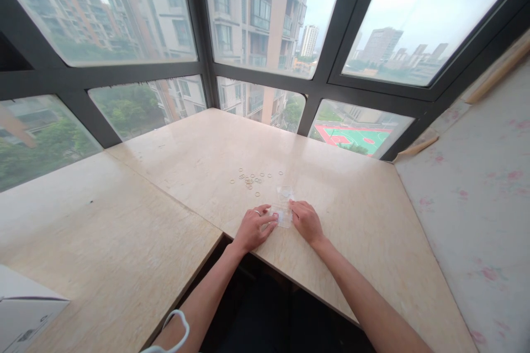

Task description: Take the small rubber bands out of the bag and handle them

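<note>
A small clear plastic bag [285, 205] lies on the pale stone tabletop [351, 204] near its front edge. My left hand [254, 228] rests palm down at the bag's left end, fingers pressed on its edge. My right hand [305, 220] holds the bag's right side, fingers curled on it. Just beyond the bag, several small thin rings [250, 179] are scattered loose on the table. A ring shows on a finger of my left hand.
Large dark-framed windows [323, 66] wrap the far side of the table. A second tabletop [91, 231] joins at the left, with a white box [25, 314] at its near corner. A floral-patterned cushion [476, 193] lies to the right. A white loop hangs at my left forearm.
</note>
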`<state>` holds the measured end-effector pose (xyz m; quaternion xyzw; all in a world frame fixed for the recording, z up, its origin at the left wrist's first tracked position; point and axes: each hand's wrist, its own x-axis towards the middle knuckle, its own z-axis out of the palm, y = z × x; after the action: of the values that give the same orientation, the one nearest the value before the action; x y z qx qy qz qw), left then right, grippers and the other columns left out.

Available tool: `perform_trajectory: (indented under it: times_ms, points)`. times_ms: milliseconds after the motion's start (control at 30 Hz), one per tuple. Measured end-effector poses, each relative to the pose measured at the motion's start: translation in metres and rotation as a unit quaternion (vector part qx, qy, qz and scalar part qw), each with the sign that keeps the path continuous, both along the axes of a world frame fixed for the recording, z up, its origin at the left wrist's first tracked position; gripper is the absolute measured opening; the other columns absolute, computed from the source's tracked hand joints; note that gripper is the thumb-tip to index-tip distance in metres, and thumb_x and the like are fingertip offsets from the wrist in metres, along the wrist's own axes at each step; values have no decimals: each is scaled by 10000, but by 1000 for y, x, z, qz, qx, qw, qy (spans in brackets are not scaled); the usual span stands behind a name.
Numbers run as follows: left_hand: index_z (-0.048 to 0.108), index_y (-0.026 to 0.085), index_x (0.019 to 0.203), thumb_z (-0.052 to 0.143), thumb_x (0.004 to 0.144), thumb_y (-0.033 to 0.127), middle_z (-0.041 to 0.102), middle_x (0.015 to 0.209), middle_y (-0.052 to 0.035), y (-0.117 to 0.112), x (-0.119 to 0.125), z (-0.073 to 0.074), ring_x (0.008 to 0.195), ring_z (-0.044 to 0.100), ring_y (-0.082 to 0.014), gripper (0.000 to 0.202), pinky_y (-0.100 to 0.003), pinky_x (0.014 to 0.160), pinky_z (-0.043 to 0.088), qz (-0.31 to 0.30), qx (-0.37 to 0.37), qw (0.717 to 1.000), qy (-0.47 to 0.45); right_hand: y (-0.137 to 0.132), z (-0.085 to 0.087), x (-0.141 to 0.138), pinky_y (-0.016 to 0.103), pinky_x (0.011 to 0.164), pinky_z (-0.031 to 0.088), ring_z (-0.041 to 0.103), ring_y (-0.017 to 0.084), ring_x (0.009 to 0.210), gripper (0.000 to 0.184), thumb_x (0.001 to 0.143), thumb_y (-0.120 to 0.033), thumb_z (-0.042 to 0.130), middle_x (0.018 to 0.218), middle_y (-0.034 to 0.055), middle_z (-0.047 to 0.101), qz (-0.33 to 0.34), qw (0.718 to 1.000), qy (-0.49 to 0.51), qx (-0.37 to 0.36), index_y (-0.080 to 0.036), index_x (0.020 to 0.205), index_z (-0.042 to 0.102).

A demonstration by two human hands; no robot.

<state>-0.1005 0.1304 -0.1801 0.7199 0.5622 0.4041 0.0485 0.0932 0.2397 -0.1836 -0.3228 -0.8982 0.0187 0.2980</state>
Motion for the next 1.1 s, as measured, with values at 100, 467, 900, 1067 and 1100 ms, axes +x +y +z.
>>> perform_trajectory:
  times_ms: [100, 467, 900, 1067, 1100]
  points:
    - [722, 297, 1054, 625, 870, 293, 618, 1206, -96, 0, 0, 0, 991, 629, -220, 208, -411, 861, 476, 7, -4, 1000, 7, 0, 1, 0, 320, 876, 447, 592, 201, 996, 290, 864, -33, 454, 1029, 93, 697, -3, 1000, -1, 1, -160, 975, 690]
    - [709, 291, 1082, 630, 842, 219, 600, 1233, -100, 1, 1, -4, 982, 624, -214, 263, -417, 890, 469, 18, -22, 999, 30, -1, 1, 0, 319, 887, 446, 594, 197, 1011, 300, 850, -18, 456, 1056, 95, 693, -9, 1000, -9, 6, -157, 969, 693]
    - [703, 281, 1091, 626, 835, 206, 600, 1232, -101, 0, 1, -3, 976, 631, -217, 278, -424, 892, 473, 16, -24, 999, 34, -2, 3, 0, 335, 869, 448, 606, 212, 962, 279, 873, -65, 452, 968, 87, 705, -1, 1000, -1, -12, -165, 933, 706]
    - [705, 276, 1087, 629, 826, 193, 598, 1238, -104, 0, 1, -3, 987, 632, -220, 285, -426, 899, 470, 15, -25, 999, 31, -3, 4, 0, 329, 873, 438, 590, 211, 954, 274, 859, -43, 465, 992, 71, 704, 2, 1000, -7, -6, -165, 929, 700]
    - [705, 277, 1088, 629, 826, 192, 597, 1239, -105, 0, 1, -3, 991, 631, -221, 285, -428, 900, 469, 15, -26, 999, 30, -3, 4, 0, 326, 872, 438, 588, 209, 960, 271, 857, -39, 468, 1000, 67, 703, 4, 1000, -3, -4, -165, 927, 698]
